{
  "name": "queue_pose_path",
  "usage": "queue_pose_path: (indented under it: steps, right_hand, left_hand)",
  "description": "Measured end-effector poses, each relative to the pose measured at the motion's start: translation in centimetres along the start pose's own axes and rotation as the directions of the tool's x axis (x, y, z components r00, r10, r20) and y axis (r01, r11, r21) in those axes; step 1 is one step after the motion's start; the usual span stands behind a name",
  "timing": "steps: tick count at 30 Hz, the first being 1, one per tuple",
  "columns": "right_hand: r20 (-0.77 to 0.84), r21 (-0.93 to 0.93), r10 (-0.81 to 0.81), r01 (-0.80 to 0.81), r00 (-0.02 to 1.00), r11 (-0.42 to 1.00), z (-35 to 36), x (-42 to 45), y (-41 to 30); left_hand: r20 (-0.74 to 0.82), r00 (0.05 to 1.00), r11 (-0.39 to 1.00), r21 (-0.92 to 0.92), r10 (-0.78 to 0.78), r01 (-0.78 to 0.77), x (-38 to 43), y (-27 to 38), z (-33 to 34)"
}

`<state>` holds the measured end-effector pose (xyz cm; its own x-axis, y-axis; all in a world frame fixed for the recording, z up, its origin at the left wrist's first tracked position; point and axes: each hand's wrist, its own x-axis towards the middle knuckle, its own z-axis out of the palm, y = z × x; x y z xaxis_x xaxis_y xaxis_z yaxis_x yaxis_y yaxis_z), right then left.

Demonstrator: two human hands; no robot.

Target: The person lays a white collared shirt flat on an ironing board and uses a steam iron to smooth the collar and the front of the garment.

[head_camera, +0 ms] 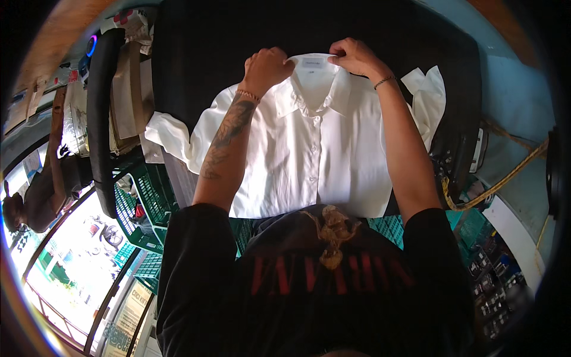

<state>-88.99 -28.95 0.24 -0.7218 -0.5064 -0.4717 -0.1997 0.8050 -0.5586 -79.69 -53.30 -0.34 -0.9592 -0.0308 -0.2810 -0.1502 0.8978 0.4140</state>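
A white button-front shirt (285,151) lies spread on a black surface (223,26), front side up with its collar away from me. My left hand (268,67) pinches the left end of the collar near the shoulder. Opposite it, my right hand (354,56) grips the collar's right end between thumb and fingers. A label bearing writing (313,63) shows inside the neck. One rolled sleeve (169,131) hangs out to the left; the other sleeve (428,98) is folded up at the right, partly behind my right forearm. The hem reaches the near edge by my body.
Green plastic crates (151,196) stand at the left, below a black padded bar (103,125) and cardboard (127,89). A person (44,201) is at the far left by the bright windows. A yellow rope or hose (495,189) loops at the right.
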Motion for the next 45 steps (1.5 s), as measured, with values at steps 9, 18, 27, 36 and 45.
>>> queue_pose_path:
  steps: [9, 18, 27, 36, 45]
  right_hand:
    - [-0.582, -0.177, -0.231, 0.156, 0.780, 0.972, 4.9, -5.0, -2.4]
    - [-0.480, 0.360, 0.118, 0.072, 0.869, 0.930, 14.1, -5.3, -7.7]
    - [-0.423, 0.369, 0.149, 0.019, 0.894, 0.929, 12.6, -6.5, -7.8]
    - [-0.688, -0.139, -0.228, 0.183, 0.689, 0.973, 14.5, -8.2, -7.2]
    - [-0.752, 0.223, 0.128, 0.067, 0.647, 0.973, 11.0, -13.0, -1.1]
  left_hand:
    - [0.018, 1.000, 0.899, -0.437, -0.011, 0.017, -1.5, -4.3, -0.8]
    - [-0.367, 0.905, 0.896, -0.295, 0.215, -0.332, -2.4, -4.5, 4.4]
    - [-0.462, 0.886, 0.954, -0.251, 0.030, -0.163, -1.0, -3.0, 5.3]
    - [-0.588, 0.784, 0.977, 0.056, 0.199, -0.205, 0.0, -2.1, 5.4]
    - [-0.591, 0.777, 0.945, -0.069, 0.219, -0.319, -2.0, -1.7, 3.8]
